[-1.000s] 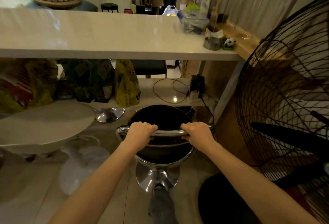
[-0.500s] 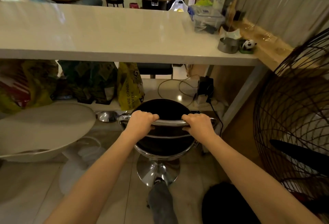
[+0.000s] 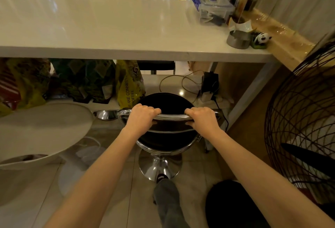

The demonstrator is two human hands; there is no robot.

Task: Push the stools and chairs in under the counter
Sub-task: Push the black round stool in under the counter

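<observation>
Both hands hold the chrome backrest bar of the black stool at the centre of the frame: the left hand and the right hand, each grip curled tight around the bar. The stool stands on the floor just before the white counter, its seat partly below the counter edge. A white chair sits at the left.

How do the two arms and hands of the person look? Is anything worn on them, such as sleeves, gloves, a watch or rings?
Both forearms are bare as far as the frame shows; no sleeve comes into view. The left hand and the right hand wear no gloves. No watch or bracelet shows on either wrist, and no ring is visible on the fingers that show.
</observation>
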